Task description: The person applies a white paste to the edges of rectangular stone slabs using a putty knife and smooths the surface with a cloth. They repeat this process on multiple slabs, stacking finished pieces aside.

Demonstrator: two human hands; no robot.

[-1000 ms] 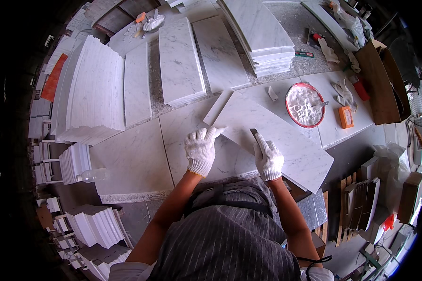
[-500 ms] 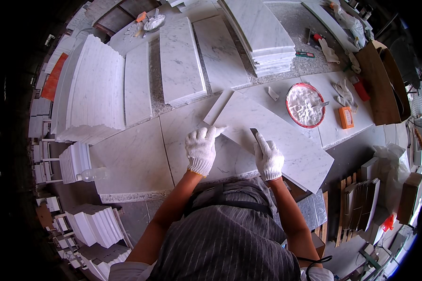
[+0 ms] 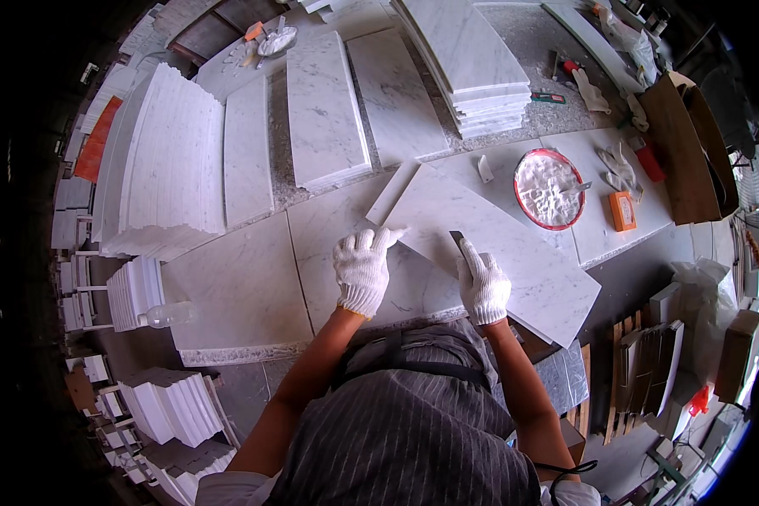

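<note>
Both hands gloved in white knit cotton. Left hand: fingers spread and flat, pressing on the near left edge of a white marble slab, grasping nothing. Right hand: closed around a small dark-bladed scraper, blade tip set against the slab's near face.

Slab: long rectangular piece, grey-veined, lying at an angle across the workbench, its right end overhanging the bench's near edge.

Workbench: made up of pale marble panels laid edge to edge, with a speckled grey surface showing farther back.

On the bench, far side: two marble boards lying flat side by side; a tall stack of marble tiles at upper centre; a thick stack of slabs at left.

On the bench, right: red-rimmed bowl of white paste with a tool resting in it; small orange block just beside the bowl; spare white gloves near it; brown cardboard box at the far right.

Room: workshop, floor crowded. Low stacks of cut white tiles at lower left; upright wooden and stone offcuts at lower right. Person wears a grey striped shirt.
</note>
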